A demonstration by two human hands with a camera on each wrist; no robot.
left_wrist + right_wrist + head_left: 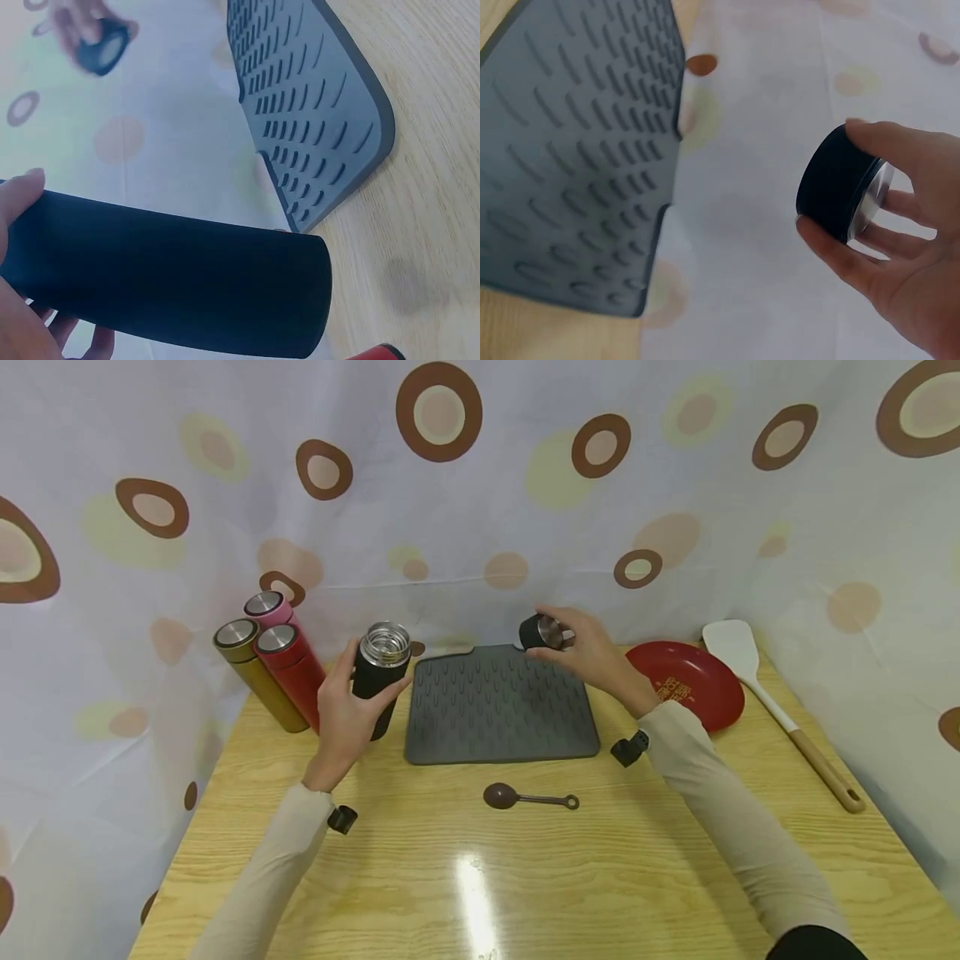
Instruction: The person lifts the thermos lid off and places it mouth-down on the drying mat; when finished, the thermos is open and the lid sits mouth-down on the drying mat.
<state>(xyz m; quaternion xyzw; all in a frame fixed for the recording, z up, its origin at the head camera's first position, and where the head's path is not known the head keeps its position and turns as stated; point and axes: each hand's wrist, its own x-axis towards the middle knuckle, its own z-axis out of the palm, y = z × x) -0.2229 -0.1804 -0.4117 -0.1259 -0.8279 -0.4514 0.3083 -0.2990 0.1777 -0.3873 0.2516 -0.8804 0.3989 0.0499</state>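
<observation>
My left hand (347,714) grips a black thermos (377,681), its steel mouth uncovered and facing up. In the left wrist view the black body of the thermos (172,274) stretches across the lower part, base toward the right. Over the back right of the grey ridged mat (502,706), my right hand (588,652) pinches a black lid (540,632) with a steel top. The right wrist view shows fingers and thumb round the rim of that lid (840,184), with the mat (577,165) to its left.
Red (288,664), gold (258,672) and pink (272,608) thermoses stand together left of my left hand. A brown spoon (501,795) lies in front of the mat. To the right are a red plate (720,697) and a white spatula (738,652) with a wooden handle. Patterned cloth hangs behind.
</observation>
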